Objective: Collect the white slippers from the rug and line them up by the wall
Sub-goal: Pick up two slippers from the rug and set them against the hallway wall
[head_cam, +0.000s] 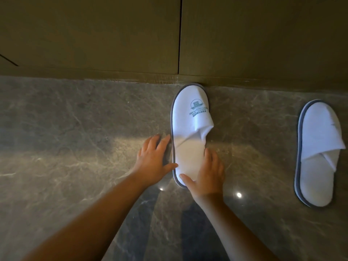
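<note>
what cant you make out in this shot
Head view only:
- Heel of the logo slipper: covered by the right hand.
- Logo lettering: too small to read fully.
- Rug: outside the frame.
- Second slipper: its toe stops short of the wall; any logo is out of sight.
- Left hand: whether its fingers press the rim.

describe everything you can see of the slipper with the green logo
The logo slipper is white, terry-like cloth with a grey-edged sole and an open toe flap, green logo print on the upper. It lies flat on the grey marble floor, toe end against the base of the brown wall. The left hand touches its left edge; the right hand rests on its heel end.
</note>
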Demonstrator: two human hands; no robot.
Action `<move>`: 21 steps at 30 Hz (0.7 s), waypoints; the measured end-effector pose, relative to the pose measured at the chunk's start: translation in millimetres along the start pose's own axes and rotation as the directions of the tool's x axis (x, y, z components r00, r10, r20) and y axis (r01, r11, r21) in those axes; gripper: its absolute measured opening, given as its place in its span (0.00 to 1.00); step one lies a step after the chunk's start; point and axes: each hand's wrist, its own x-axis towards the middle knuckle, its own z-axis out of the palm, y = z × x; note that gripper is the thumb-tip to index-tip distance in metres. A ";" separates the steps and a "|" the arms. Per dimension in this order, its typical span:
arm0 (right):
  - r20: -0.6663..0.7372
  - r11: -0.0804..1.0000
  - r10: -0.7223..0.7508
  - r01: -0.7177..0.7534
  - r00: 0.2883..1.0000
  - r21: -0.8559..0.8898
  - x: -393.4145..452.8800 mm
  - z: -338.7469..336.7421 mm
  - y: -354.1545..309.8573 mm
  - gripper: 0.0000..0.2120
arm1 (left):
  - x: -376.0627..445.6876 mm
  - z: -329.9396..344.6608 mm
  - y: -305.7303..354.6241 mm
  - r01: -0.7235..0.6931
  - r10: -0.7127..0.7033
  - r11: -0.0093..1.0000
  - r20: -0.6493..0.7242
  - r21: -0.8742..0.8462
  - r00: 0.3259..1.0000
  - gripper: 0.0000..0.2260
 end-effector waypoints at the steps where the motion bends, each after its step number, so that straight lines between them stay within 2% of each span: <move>1: 0.028 1.000 -0.012 0.012 1.000 -0.004 -1.1 -0.6 3.4 0.46 | 1.2 1.5 3.6 -0.019 0.019 1.000 0.015 -0.003 1.000 0.39; 5: 0.080 0.998 -0.056 0.058 0.995 -0.030 -0.7 3.2 3.4 0.45 | 1.0 10.4 8.1 -0.065 0.055 0.993 0.103 0.102 0.993 0.39; 9: 0.113 0.993 -0.107 0.111 0.988 -0.035 -2.2 11.0 -3.1 0.43 | -3.6 7.1 -6.0 -0.017 0.003 0.989 0.093 0.147 0.996 0.40; 15: 0.107 0.980 -0.186 0.192 0.977 -0.053 1.5 8.6 -1.1 0.41 | 0.4 -1.2 -12.2 -0.018 0.001 0.986 0.102 0.166 0.995 0.40; 21: 0.129 0.975 -0.202 0.212 0.971 -0.069 0.2 6.5 -0.5 0.40 | 6.3 -7.6 -16.9 -0.034 0.008 0.980 0.129 0.198 0.992 0.40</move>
